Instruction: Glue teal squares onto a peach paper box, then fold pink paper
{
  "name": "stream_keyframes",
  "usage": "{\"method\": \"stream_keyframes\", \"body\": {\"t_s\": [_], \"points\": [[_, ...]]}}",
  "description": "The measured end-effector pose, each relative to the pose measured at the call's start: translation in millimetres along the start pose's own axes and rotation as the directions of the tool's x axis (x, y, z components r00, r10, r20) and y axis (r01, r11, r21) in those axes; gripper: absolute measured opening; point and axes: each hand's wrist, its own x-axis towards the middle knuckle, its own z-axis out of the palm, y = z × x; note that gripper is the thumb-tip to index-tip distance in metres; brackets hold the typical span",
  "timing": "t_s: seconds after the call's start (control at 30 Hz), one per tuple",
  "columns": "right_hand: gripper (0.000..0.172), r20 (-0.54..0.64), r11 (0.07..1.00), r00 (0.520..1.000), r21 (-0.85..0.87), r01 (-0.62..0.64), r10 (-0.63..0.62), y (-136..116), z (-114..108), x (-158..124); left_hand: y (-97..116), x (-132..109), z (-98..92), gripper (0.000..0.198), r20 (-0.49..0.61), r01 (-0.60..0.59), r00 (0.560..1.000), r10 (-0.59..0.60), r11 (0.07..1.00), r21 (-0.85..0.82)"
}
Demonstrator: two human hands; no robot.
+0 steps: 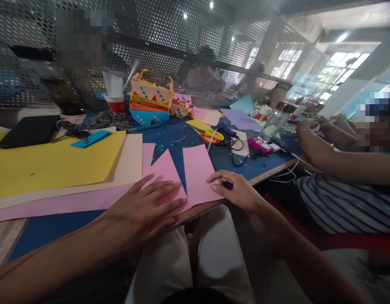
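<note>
A pink sheet (198, 171) with pointed cut-outs lies at the table's front edge. My left hand (150, 204) rests flat on its left part, fingers spread. At the sheet's right edge is my right hand (234, 188), its thumb and forefinger apart and curved over the paper, with a small dark blue object partly hidden at the fingers. Whether that object is held is unclear. Yellow-and-red scissors (213, 136) lie beyond the sheet, beside a blue glue gun (226, 129).
Large yellow paper (62, 162) and a black phone (29, 131) lie left. Folded paper crafts (150, 99) and a red-white cup (115, 104) stand behind. At right are a clear jar (275, 122), a magenta device (261, 146) and another person's arm (343, 162). A perforated screen (169, 50) borders the table.
</note>
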Motion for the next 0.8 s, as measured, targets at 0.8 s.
{"method": "stream_keyframes", "body": {"t_s": [0.8], "points": [[0.018, -0.073, 1.000, 0.997, -0.016, -0.001, 0.000, 4.5, 8.7, 4.5, 8.5, 5.2, -11.5, 0.045, 0.049, 0.006, 0.999, -0.006, 1.000, 0.005]]}}
